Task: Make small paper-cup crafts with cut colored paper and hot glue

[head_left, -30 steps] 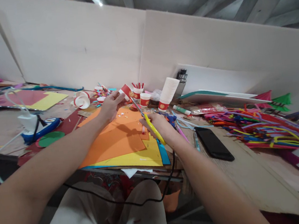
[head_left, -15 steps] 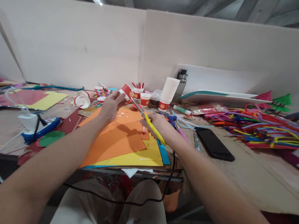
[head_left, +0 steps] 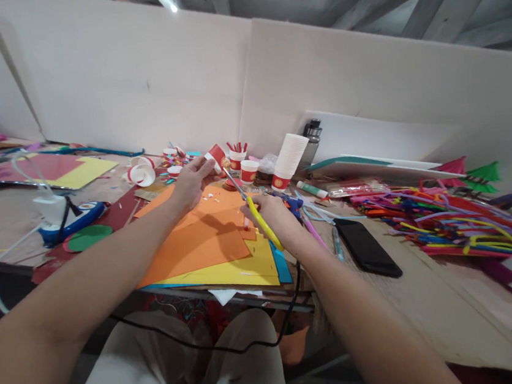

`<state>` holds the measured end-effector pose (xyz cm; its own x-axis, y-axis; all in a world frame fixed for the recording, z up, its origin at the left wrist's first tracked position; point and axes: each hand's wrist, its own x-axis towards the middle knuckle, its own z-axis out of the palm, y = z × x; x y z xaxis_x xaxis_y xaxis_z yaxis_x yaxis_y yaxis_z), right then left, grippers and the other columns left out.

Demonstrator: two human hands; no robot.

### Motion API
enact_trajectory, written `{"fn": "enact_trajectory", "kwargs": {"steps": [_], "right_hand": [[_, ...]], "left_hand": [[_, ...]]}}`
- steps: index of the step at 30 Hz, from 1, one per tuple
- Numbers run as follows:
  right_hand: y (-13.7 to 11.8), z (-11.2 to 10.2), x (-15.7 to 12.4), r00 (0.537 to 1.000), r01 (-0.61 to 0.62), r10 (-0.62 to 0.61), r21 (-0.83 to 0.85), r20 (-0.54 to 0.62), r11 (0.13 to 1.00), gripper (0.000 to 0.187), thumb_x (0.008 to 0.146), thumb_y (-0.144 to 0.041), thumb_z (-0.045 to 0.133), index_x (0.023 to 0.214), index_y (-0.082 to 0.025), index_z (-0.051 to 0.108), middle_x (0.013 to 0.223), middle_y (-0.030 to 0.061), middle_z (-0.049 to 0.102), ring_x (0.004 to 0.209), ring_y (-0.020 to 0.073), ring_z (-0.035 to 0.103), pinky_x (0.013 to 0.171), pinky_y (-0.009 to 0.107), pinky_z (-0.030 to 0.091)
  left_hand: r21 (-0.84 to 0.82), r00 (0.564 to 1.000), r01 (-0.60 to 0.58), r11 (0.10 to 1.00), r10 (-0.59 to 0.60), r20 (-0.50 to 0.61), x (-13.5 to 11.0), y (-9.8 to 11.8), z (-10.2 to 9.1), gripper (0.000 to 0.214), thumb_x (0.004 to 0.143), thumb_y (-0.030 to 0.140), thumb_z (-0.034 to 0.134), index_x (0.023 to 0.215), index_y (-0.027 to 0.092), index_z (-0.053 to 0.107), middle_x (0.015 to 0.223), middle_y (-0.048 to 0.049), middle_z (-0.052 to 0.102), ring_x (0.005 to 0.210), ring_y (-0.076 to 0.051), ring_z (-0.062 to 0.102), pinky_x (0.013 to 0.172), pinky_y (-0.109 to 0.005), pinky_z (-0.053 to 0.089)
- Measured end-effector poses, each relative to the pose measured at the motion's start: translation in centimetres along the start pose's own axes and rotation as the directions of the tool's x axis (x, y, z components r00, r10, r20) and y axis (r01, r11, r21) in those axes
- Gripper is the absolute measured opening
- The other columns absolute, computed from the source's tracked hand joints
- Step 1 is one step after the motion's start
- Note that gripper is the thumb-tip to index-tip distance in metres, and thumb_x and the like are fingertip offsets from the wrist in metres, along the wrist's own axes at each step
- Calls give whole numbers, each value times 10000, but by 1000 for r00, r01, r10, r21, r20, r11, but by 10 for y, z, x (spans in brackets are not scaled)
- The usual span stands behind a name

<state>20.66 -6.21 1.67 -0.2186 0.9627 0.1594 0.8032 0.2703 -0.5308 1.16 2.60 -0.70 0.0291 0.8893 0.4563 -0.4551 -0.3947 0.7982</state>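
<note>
The left hand (head_left: 190, 181) pinches a red paper cup (head_left: 215, 156) at its 1 o'clock. The right hand (head_left: 270, 215) grips yellow scissors (head_left: 259, 222), blades pointing to 11 o'clock, touching the cup. Little has moved since a second ago, so the cutting looks slow. Orange paper (head_left: 197, 242) lies below.

Pretty even indoor light, a bit dim overall. One small ceiling lamp (head_left: 174, 8) glares up top. Soft shadows fall on the orange paper (head_left: 197, 242). Wide-angle lens bends the edges, and the near forearms look stretched and soft.
</note>
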Motion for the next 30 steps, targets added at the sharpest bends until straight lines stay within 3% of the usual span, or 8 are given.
{"fn": "enact_trajectory", "kwargs": {"steps": [15,30], "right_hand": [[1,6,4,995,61,-76,-214,-63,975,278,903,-327,500,929,-156,718,819,100,730,712,179,645,592,241,382],[10,6,4,990,140,-141,31,23,990,252,892,-384,515,974,-178,634,787,37,683,674,140,596,576,223,369]], "left_hand": [[-13,999,-31,999,31,5,2,2,0,313,701,355,805,873,160,629,751,3,646,695,-100,646,659,-228,517],[-18,1000,-9,1000,8,-29,2,4,-2,314,721,403,783,816,156,614,708,-11,659,628,-93,624,570,-205,454]]}}
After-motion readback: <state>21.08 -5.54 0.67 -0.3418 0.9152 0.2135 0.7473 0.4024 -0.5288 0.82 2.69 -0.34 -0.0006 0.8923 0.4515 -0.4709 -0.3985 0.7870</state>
